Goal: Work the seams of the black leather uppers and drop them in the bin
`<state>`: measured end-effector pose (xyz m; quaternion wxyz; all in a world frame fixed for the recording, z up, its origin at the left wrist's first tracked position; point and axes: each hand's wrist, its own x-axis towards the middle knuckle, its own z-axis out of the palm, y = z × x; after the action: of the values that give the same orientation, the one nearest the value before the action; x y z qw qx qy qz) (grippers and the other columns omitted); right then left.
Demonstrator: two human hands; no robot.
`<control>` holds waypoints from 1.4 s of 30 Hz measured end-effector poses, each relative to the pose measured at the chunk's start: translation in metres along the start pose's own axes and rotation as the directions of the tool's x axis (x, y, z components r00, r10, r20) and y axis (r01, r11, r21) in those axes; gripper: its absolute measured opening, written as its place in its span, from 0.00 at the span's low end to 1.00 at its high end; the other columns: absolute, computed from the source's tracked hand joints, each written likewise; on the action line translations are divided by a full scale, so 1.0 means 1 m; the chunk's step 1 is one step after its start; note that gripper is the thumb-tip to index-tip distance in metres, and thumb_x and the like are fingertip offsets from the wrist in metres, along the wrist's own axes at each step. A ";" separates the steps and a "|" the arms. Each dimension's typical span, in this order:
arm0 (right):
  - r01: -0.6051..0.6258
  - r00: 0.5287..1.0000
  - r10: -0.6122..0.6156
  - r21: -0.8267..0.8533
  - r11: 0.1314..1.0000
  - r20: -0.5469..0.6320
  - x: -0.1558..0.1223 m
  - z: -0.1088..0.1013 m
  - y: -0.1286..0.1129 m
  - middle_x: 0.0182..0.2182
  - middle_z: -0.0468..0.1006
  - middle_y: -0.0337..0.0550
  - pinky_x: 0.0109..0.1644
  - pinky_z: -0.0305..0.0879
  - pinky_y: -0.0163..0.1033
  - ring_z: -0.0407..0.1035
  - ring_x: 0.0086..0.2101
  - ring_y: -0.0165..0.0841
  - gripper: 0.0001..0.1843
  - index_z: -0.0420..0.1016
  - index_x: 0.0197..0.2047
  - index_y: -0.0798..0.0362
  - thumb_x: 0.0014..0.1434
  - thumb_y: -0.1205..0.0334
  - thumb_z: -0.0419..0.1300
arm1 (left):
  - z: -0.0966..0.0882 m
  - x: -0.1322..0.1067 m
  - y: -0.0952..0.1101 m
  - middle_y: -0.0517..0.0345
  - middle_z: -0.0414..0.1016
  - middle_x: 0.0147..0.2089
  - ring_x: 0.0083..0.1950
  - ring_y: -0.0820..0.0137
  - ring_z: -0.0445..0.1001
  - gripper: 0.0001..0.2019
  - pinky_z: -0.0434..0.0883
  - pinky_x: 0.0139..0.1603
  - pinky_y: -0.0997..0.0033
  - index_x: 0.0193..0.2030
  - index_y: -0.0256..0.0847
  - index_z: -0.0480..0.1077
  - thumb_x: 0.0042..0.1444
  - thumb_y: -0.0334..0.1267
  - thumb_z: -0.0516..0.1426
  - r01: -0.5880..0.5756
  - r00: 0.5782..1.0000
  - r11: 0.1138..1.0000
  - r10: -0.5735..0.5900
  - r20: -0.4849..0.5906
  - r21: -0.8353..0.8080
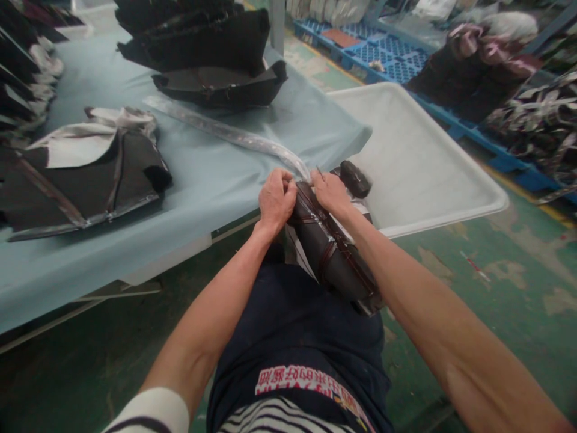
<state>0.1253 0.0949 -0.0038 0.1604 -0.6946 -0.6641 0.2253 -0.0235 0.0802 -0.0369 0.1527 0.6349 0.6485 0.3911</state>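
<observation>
Both hands are at the near edge of the table, close together, almost touching. Left hand (276, 201) is closed in a fist, clamped on the top end of the dark leather piece (333, 252). Right hand (331, 192) has its fingers curled and looks to be pinching the end of the clear plastic strip (234, 135) against that same end. The strip end is hidden between my hands, so I can't be sure of the exact grip.

The dark leather piece is off the table. It rests on my lap, tilted, with its top end up at the table edge and its lower end toward my right thigh.

The strip runs from my hands diagonally across the blue table cloth (202, 186) toward the far left.

At the far edge there's a stack of black pieces (216, 84). At the left edge a flat black piece with white lining (90, 174) lies open. A white tray (419, 162) sits just beside the table's right corner, behind my right hand. A blue pallet (383, 57) is on the floor beyond it.
</observation>
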 end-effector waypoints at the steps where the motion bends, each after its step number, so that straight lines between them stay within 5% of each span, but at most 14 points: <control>1: -0.002 1.000 0.002 0.021 1.000 -0.016 -0.004 -0.002 0.004 0.43 0.87 0.56 0.51 0.72 0.44 0.81 0.49 0.48 0.35 0.85 0.43 0.54 0.79 0.43 0.42 | -0.001 0.001 0.000 0.56 0.84 0.46 0.48 0.63 0.81 0.04 0.74 0.53 0.63 0.43 0.46 0.70 0.65 0.32 0.58 0.000 1.000 1.000 0.000 -0.001 -0.005; 6: -0.058 0.997 0.056 0.031 0.998 0.052 -0.024 -0.013 -0.002 0.36 0.84 0.48 0.48 0.74 0.46 0.81 0.42 0.47 0.25 0.82 0.38 0.49 0.68 0.37 0.58 | -0.003 0.002 0.001 0.57 0.84 0.44 0.45 0.64 0.81 0.03 0.73 0.50 0.64 0.42 0.45 0.70 0.63 0.33 0.59 0.012 1.000 0.999 -0.012 -0.004 -0.031; 12: -0.089 0.993 0.098 -0.125 0.988 0.065 -0.035 -0.016 -0.017 0.49 0.86 0.57 0.57 0.73 0.56 0.79 0.54 0.57 0.28 0.81 0.53 0.50 0.70 0.35 0.56 | -0.004 0.004 0.003 0.57 0.83 0.41 0.43 0.64 0.80 0.02 0.72 0.49 0.63 0.40 0.46 0.70 0.63 0.34 0.58 0.006 1.000 1.000 -0.006 0.015 0.008; 19: -0.004 0.994 0.021 -0.151 0.988 0.109 -0.046 -0.020 -0.011 0.53 0.85 0.54 0.59 0.71 0.54 0.78 0.56 0.55 0.30 0.77 0.64 0.50 0.70 0.38 0.58 | -0.003 0.006 0.000 0.56 0.82 0.41 0.44 0.62 0.79 0.02 0.72 0.49 0.63 0.41 0.46 0.70 0.65 0.34 0.57 -0.024 0.999 0.999 0.023 0.029 0.037; 24: -0.015 0.994 0.013 0.018 1.000 0.110 -0.046 -0.015 0.012 0.52 0.85 0.52 0.56 0.71 0.50 0.78 0.52 0.49 0.34 0.78 0.61 0.52 0.65 0.33 0.63 | -0.002 0.007 -0.003 0.56 0.81 0.40 0.44 0.62 0.79 0.02 0.72 0.50 0.63 0.41 0.46 0.70 0.66 0.34 0.57 -0.041 0.999 0.998 0.040 0.028 0.053; 29: -0.014 0.995 -0.013 0.276 0.961 0.095 -0.050 -0.007 0.033 0.45 0.85 0.49 0.48 0.69 0.41 0.77 0.43 0.39 0.26 0.81 0.52 0.56 0.69 0.40 0.59 | 0.002 0.004 -0.003 0.54 0.82 0.43 0.46 0.62 0.78 0.02 0.72 0.53 0.63 0.42 0.46 0.70 0.67 0.35 0.57 -0.051 0.998 0.996 0.053 -0.016 0.078; 37: -0.016 0.998 0.021 -0.089 0.996 0.058 -0.065 -0.023 0.011 0.50 0.86 0.53 0.53 0.71 0.51 0.79 0.52 0.53 0.26 0.81 0.58 0.50 0.68 0.40 0.59 | 0.002 0.008 -0.003 0.52 0.81 0.44 0.47 0.61 0.78 0.03 0.72 0.53 0.62 0.43 0.45 0.70 0.68 0.35 0.55 -0.077 0.997 0.990 0.075 0.021 0.117; 42: -0.030 0.991 0.028 0.014 0.999 0.130 -0.072 -0.023 0.014 0.54 0.85 0.52 0.55 0.72 0.51 0.79 0.53 0.51 0.29 0.78 0.63 0.51 0.66 0.44 0.59 | -0.002 0.010 -0.004 0.51 0.81 0.46 0.50 0.59 0.78 0.05 0.73 0.58 0.59 0.43 0.44 0.70 0.69 0.34 0.53 -0.106 0.993 0.988 0.099 0.068 0.109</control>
<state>0.1478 0.0239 0.0160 0.1193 -0.6867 -0.6612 0.2775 -0.0289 0.0900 -0.0354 0.1167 0.6868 0.6311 0.3412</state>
